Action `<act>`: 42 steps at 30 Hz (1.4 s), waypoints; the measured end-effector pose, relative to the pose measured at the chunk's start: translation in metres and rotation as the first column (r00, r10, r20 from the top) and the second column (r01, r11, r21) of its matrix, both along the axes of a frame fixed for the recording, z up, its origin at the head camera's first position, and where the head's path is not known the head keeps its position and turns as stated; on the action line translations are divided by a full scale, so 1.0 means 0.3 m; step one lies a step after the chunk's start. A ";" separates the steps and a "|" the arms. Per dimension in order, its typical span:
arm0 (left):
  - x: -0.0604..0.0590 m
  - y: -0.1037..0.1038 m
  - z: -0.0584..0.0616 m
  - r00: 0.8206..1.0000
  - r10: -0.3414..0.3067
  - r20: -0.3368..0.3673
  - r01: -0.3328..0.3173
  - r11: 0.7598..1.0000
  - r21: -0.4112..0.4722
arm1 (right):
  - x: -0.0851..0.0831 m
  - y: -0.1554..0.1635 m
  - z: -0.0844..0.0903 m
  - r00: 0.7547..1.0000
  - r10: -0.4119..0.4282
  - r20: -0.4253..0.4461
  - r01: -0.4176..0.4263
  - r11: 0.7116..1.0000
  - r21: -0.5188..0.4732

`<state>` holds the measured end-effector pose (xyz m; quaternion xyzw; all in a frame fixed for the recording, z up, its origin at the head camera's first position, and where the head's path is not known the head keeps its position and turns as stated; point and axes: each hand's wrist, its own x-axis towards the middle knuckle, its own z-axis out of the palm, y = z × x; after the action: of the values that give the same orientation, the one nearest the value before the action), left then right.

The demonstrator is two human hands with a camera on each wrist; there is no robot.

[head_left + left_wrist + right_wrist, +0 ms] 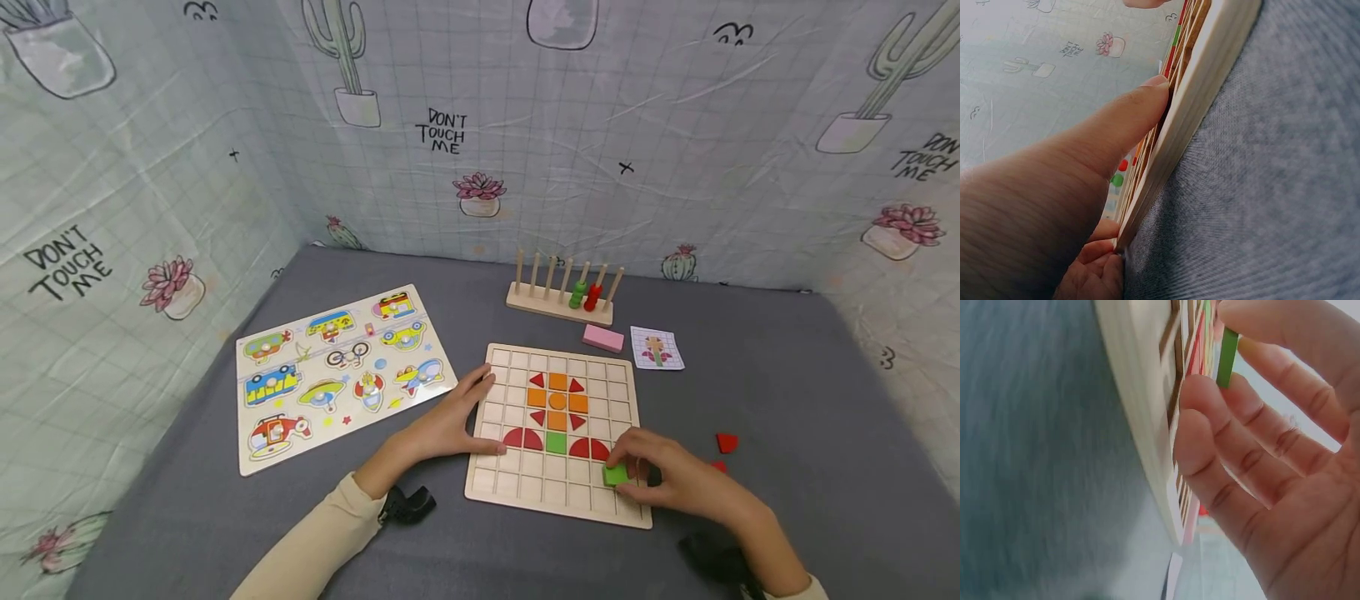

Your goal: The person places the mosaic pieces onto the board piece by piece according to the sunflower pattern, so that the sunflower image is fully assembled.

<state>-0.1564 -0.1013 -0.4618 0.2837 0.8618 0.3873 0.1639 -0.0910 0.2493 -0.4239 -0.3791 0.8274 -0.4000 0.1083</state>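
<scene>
Pinching a green square tile (616, 475) with the right hand (675, 479), fingertips curled round it, tile tilted over the lower right cells of the wooden grid board (517, 487). Pressing flat on the board's left edge, left hand (450, 425), fingers straight.

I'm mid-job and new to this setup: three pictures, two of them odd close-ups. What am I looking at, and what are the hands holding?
No machine here: a person's two bare hands. The wide picture comes from a head-worn camera; the close-ups come from cameras on each wrist. On the grey table lies a wooden grid board with coloured shapes set in it. The left hand rests on the board's left edge. The right hand pinches a green square piece over the board's lower right. Nearby: a vehicle puzzle, peg rack, pattern card.
</scene>
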 end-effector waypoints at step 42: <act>0.001 -0.001 0.000 1.000 -0.003 0.002 0.003 1.000 0.013 | -0.012 -0.224 0.013 0.996 -0.067 -0.061 0.079 0.969 0.233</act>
<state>-0.1560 -0.1015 -0.4617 0.2857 0.8587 0.3929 0.1634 -0.0946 0.1820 -0.4201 -0.3432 0.8849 -0.2929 0.1159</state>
